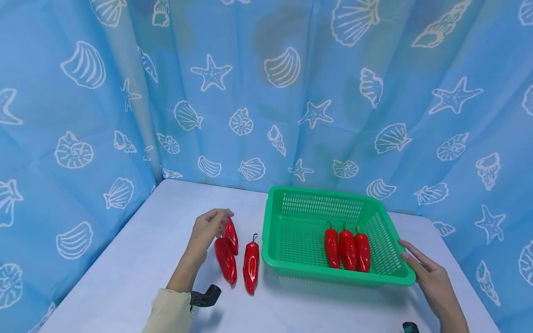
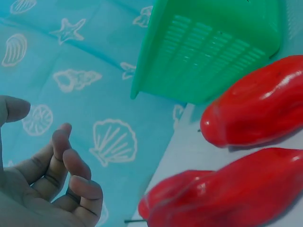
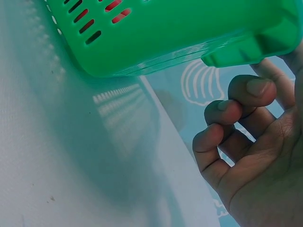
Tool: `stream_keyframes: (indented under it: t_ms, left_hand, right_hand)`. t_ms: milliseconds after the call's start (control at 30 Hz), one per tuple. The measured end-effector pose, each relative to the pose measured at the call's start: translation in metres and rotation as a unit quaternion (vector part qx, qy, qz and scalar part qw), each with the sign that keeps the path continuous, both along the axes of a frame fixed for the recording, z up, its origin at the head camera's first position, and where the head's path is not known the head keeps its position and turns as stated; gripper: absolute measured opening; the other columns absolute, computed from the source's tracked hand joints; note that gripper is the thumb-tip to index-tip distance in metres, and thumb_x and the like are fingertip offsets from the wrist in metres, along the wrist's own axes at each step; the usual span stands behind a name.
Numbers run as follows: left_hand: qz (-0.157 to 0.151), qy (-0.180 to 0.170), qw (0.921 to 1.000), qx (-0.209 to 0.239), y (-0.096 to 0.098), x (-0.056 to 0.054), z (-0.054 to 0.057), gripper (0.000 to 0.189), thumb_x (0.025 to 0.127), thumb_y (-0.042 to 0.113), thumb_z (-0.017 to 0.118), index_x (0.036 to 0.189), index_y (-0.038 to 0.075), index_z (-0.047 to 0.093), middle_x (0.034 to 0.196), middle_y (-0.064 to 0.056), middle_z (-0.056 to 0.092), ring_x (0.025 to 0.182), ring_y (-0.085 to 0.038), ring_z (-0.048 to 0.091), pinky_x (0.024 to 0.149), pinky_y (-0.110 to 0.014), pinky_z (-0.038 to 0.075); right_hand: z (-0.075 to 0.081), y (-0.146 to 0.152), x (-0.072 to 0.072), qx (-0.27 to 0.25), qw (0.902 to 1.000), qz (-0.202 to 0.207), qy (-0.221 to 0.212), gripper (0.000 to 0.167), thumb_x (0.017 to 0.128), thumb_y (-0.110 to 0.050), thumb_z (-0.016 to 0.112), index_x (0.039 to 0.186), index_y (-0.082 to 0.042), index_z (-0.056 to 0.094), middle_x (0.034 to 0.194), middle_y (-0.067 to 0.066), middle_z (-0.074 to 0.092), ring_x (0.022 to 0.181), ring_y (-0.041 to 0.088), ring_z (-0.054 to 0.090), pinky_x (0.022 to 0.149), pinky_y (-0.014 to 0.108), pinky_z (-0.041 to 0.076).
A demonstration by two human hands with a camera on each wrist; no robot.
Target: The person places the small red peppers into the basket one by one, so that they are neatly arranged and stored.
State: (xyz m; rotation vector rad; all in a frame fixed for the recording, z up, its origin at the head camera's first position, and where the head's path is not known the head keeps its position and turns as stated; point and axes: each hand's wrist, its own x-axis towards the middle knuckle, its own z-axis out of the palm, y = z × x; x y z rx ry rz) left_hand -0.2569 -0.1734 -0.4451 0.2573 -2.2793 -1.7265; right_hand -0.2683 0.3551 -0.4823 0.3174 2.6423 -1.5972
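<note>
My left hand (image 1: 208,226) hovers over the red peppers left of the basket. In the left wrist view its fingers are loosely bent, with the thumb well apart and nothing between them. Under it lie two peppers side by side, a nearer one (image 1: 226,262) and a farther one (image 1: 231,238) that the hand partly covers. A third pepper (image 1: 251,268) lies between these and the green basket (image 1: 333,277), stem pointing away. My right hand (image 1: 430,277) holds the basket's right rim, thumb and index finger at the edge; its other fingers curl loosely below (image 3: 222,113).
Inside the basket, toward its right side, three red peppers (image 1: 348,249) lie in a row. The white table (image 1: 166,259) carries everything. A blue curtain (image 1: 233,92) with shells and starfish hangs behind and at both sides, close to the basket's back.
</note>
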Motion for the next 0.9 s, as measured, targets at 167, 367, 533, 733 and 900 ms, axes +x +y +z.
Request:
stream_keyframes:
  t_ms: [167, 367, 533, 733, 900]
  left_hand:
    - [0.034, -0.024, 0.9991, 0.012, -0.006, 0.002, -0.004, 0.038, 0.088, 0.041, 0.07, 0.108, 0.009, 0.072, 0.097, -0.012, 0.065, 0.089, -0.031, 0.063, 0.07, -0.039, 0.055]
    - [0.051, -0.033, 0.9981, -0.013, -0.036, -0.035, -0.088, 0.05, 0.087, 0.064, 0.064, 0.112, 0.021, 0.071, 0.096, -0.003, 0.066, 0.079, -0.022, 0.062, 0.051, -0.027, 0.047]
    - [0.054, -0.034, 0.9974, 0.032, -0.032, -0.02, -0.089, 0.047, 0.089, 0.052, 0.066, 0.11, 0.011, 0.072, 0.094, -0.01, 0.064, 0.077, -0.025, 0.061, 0.055, -0.027, 0.049]
    - [0.088, -0.021, 0.9958, -0.009, -0.015, 0.015, -0.041, 0.038, 0.093, 0.04, 0.062, 0.107, 0.006, 0.072, 0.09, -0.011, 0.065, 0.077, -0.024, 0.06, 0.059, -0.031, 0.051]
    - [0.094, -0.051, 0.9926, -0.058, -0.014, 0.021, -0.043, 0.033, 0.094, 0.034, 0.062, 0.11, 0.006, 0.07, 0.095, -0.01, 0.064, 0.074, -0.022, 0.061, 0.056, -0.028, 0.05]
  right_hand:
    - [-0.001, -0.001, 0.0, -0.001, 0.9999, -0.009, 0.007, 0.079, 0.092, -0.065, 0.055, 0.156, -0.023, 0.034, 0.156, 0.025, 0.033, 0.085, -0.001, 0.063, 0.07, 0.027, 0.055]
    - [-0.001, -0.002, -0.001, -0.002, 0.9998, -0.018, -0.005, 0.082, 0.091, -0.065, 0.055, 0.157, -0.022, 0.033, 0.158, 0.023, 0.027, 0.084, -0.008, 0.06, 0.069, 0.022, 0.053]
    - [-0.001, -0.005, -0.002, -0.001, 0.9998, -0.022, -0.001, 0.079, 0.092, -0.064, 0.055, 0.156, -0.022, 0.034, 0.158, 0.024, 0.027, 0.082, -0.003, 0.063, 0.067, 0.022, 0.053]
    - [0.0, -0.005, -0.002, 0.005, 0.9997, -0.015, 0.016, 0.074, 0.094, -0.062, 0.055, 0.155, -0.025, 0.036, 0.155, 0.022, 0.036, 0.081, 0.004, 0.066, 0.066, 0.023, 0.052]
    - [0.0, -0.004, -0.001, 0.015, 0.9997, -0.015, 0.006, 0.073, 0.094, -0.062, 0.055, 0.155, -0.027, 0.036, 0.154, 0.02, 0.037, 0.08, 0.003, 0.065, 0.066, 0.023, 0.052]
